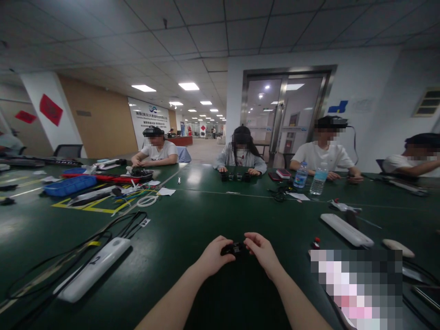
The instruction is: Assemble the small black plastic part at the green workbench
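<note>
- Near middle: small black gadget [236, 248], left end pinched by the left hand [217, 253].
- Right hand [264, 251] is curled at the right end; actual grip can't be told.
- Probably light, stiff, kinda fragile; best held by its ends.
- Water bottles [319, 180] parked far right.

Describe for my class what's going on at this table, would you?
A person at a green table has a small black object between both hands. The left hand grips its left end; the right hand has its fingertips at the other end, though whether they grip is hard to tell. A white power strip marked 2 lies to the left. Directly across sits another person.
</note>
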The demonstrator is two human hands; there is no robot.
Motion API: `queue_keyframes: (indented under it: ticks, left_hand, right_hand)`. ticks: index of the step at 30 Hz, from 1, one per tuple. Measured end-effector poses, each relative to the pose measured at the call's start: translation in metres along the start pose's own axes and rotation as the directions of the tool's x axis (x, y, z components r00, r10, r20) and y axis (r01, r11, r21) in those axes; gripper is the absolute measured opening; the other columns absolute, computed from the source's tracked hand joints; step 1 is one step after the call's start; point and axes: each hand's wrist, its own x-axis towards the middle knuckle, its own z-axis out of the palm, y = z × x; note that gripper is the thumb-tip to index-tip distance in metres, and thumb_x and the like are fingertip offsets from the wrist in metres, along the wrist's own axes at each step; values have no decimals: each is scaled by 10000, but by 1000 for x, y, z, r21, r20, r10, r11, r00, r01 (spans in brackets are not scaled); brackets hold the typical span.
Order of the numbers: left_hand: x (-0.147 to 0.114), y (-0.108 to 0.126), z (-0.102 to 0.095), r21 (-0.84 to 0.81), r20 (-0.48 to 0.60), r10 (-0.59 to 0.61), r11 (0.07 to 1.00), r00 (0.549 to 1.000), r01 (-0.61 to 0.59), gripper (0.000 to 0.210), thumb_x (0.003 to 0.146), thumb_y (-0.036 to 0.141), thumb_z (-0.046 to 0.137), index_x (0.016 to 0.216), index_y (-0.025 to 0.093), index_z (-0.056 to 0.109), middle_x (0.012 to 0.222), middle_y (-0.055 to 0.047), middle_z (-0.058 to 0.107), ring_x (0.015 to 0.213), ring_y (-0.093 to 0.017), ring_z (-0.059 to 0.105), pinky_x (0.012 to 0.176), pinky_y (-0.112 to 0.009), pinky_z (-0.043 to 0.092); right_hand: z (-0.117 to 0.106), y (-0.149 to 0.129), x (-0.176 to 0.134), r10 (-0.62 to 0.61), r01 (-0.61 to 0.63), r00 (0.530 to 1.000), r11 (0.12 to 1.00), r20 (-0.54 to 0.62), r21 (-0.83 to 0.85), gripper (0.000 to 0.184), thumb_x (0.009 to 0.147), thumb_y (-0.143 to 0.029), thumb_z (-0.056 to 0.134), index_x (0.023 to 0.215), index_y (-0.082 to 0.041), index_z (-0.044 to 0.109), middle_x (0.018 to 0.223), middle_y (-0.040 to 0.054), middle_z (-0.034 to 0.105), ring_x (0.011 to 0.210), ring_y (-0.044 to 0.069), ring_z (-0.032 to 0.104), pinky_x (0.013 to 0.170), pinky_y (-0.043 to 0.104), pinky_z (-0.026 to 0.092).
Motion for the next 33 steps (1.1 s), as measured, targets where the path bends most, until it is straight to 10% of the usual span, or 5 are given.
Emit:
queue_keyframes:
  ticks: [12,33]
  left_hand:
    - [2,-9,-3,-33,31,75,997,997,-74,439,710,290,558,1143,252,496,1144,-21,513,1033,-181,476,911,-321,354]
    - [0,-11,-6,-158,0,-29,987,1000,28,465,700,242,581,1152,231,474,1142,-44,533,1041,-178,498,906,-351,401]
  right_hand:
    - [8,-16,-13,-114,223,965,829,236,-512,306,667,-297,593,968,-248,610,1042,27,528,974,211,495,810,335,384]
    - [10,-14,-13,-161,257,956,863,246,-435,316,661,-237,609,967,-317,630,1031,5,534,979,227,468,848,383,351]
